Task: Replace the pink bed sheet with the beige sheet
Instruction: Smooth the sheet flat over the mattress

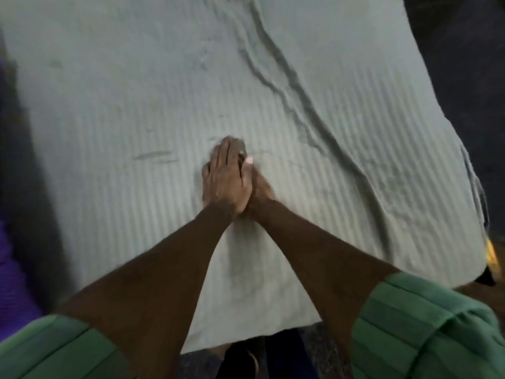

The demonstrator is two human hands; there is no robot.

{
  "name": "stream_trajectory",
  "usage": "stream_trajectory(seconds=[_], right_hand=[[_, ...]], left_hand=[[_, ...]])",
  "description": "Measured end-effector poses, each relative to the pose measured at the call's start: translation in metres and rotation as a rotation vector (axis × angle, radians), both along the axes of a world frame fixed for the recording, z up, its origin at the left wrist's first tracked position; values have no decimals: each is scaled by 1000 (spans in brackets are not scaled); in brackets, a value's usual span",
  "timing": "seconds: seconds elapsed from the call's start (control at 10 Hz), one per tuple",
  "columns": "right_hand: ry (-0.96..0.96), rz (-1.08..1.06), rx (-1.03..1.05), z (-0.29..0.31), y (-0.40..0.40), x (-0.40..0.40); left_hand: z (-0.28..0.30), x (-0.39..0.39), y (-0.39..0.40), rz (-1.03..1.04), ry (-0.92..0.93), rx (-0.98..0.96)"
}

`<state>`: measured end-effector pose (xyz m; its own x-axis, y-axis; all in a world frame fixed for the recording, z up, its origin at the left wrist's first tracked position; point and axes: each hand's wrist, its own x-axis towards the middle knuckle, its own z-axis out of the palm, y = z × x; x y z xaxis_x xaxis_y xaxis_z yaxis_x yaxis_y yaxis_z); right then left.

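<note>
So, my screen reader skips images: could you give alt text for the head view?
Left hand lies over the right hand, both pressed flat on a striped beige sheet spread across the bed. A long wrinkle runs diagonally beyond them.

A matt, pale beige sheet (pixel 136 105) of woven cloth covers the bed — fine raised stripes run along its length, and a rumpled ridge of creases (pixel 287 77) crosses toward the far right corner. Green sleeves (pixel 423 324) show ribbed, dull fabric; purple cloth (pixel 11 269) at the left edge is blurred.
</note>
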<state>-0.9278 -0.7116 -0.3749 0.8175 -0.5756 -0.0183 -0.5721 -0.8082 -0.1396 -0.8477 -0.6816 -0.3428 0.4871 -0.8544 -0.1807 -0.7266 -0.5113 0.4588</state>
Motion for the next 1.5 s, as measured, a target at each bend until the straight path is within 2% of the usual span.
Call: stream_trajectory(seconds=[0.1,0.2,0.3,0.4,0.5,0.6,0.7,0.8,0.9,1.0,1.1,1.2,1.3,1.4,1.5], right_hand=[[29,-43,-75,4,-70,23],[2,-35,14,-4,-155,-8],[-47,-417,-77,-6,-207,-53],[-40,-614,-57,4,-209,-19],[-163,-261,26,5,-174,43],[38,310,141,-5,-150,83],[-38,306,53,-12,-198,85],[-39,-197,-29,-18,-251,64],[-46,-562,-43,-9,-264,81],[-45,-293,-25,4,-251,111],[65,192,141,1,-254,127],[-42,109,51,-11,-302,126],[-137,-377,-16,-8,-346,102],[-164,-423,-63,8,-367,98],[-298,-680,-77,19,-402,97]], left_hand=[[-7,12,-33,89,-57,23],[-11,30,-56,75,-46,6],[-12,51,-75,80,-21,-14],[-12,69,-86,104,-23,-46],[-11,77,-100,165,-41,-103],[-14,84,-122,188,-51,-119],[-20,89,-142,120,-28,-101],[-26,94,-167,37,2,-109],[-24,105,-192,9,8,-126],[-19,122,-220,73,8,-142],[-16,144,-246,50,-30,-128],[-14,168,-261,-11,-56,-100],[-11,184,-271,-42,-65,-83],[-6,193,-284,-114,-67,-66],[-1,188,-304,-181,-75,-66]])
